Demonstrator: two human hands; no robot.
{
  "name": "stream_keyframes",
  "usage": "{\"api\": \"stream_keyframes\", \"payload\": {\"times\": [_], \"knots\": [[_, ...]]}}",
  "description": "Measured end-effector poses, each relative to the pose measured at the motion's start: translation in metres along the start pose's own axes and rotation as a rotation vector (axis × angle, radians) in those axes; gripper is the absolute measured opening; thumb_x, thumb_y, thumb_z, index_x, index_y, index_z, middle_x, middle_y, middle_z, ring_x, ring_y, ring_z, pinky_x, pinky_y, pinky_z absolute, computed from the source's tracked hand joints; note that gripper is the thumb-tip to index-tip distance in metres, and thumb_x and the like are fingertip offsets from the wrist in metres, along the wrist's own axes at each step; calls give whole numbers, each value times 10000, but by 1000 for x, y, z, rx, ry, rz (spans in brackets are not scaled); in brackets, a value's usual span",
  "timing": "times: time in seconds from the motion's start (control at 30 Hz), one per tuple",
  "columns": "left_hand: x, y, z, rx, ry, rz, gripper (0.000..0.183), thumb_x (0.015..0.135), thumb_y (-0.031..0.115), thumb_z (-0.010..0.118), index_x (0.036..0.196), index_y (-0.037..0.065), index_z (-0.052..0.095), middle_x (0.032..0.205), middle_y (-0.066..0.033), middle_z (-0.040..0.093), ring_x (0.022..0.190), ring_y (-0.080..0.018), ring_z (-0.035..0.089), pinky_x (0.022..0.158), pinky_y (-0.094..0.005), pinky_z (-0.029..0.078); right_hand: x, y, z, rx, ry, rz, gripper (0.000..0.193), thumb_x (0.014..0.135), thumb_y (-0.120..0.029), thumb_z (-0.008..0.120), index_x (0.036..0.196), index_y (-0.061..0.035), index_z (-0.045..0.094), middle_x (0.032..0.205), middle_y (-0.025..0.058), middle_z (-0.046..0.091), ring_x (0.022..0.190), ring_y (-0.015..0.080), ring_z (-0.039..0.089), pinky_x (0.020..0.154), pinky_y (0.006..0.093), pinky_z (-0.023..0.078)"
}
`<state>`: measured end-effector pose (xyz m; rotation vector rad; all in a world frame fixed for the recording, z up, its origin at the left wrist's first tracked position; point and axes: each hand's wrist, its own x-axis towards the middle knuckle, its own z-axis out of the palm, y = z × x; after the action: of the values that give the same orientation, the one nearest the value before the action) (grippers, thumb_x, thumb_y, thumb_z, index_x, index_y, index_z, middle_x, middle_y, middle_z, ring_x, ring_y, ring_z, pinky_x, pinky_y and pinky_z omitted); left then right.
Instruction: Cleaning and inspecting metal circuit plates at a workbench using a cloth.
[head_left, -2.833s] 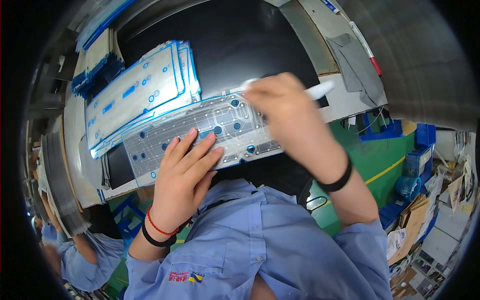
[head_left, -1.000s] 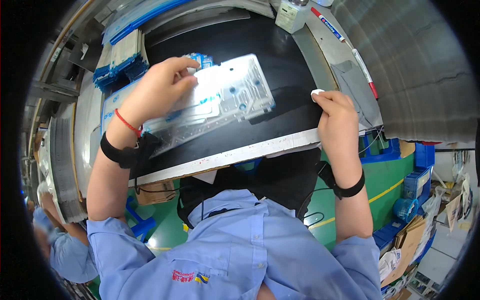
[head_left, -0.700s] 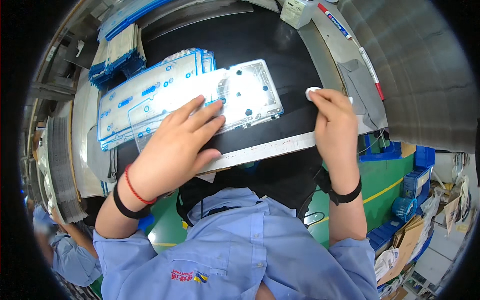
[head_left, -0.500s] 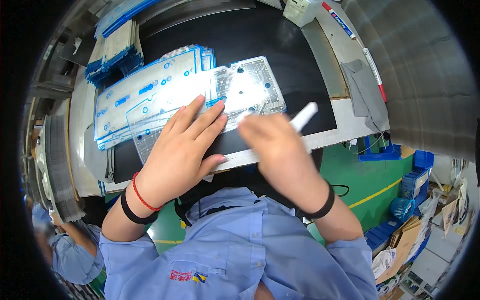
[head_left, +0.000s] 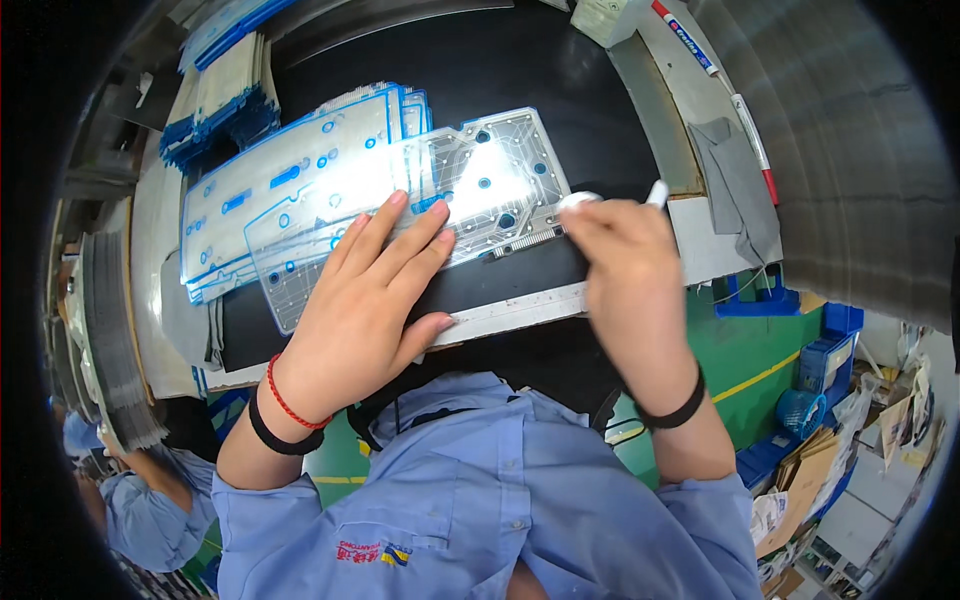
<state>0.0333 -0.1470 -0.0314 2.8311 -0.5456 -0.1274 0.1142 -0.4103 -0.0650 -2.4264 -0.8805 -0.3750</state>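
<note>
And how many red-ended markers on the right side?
2: a blue-and-white marker at the top right of the picture, and a white marker below it, beside the grey cloth. Others could be hidden.

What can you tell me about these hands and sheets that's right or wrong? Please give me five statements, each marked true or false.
1. The left hand lies spread over a clear printed sheet. True.
2. The right hand is holding a red cup. False: it pinches a white item.
3. The clear printed sheet overlaps a stack of blue-edged sheets. True.
4. The red braided band is on the right wrist. False: it is on the left wrist.
5. The floor is bright orange. False: it is green.
</note>
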Motion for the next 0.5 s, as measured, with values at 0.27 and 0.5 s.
{"api": "stream_keyframes", "payload": {"times": [0.27, 0.5], "knots": [[1, 0, 1, -1, 2, 7, 698, 903, 218, 751, 1532, 41, 504, 1670, -146, 404, 1579, -420, 279, 1282, -560, 235, 1, -30, 20, 129, -6, -143, 305, 805, -2, 643, 1094, 54, 723, 1125, 145, 702, 969, 301, 629, 882, 398, 537], [2, -1, 5, 6, 17, 12, 688, 917, 239, 736, 1537, 52, 503, 1674, -137, 405, 1583, -416, 271, 1286, -561, 226, 13, -1, 13, 218, 20, -177, 331, 730, 108, 648, 1006, -14, 782, 1050, 104, 751, 967, 319, 681, 842, 407, 568]]}}
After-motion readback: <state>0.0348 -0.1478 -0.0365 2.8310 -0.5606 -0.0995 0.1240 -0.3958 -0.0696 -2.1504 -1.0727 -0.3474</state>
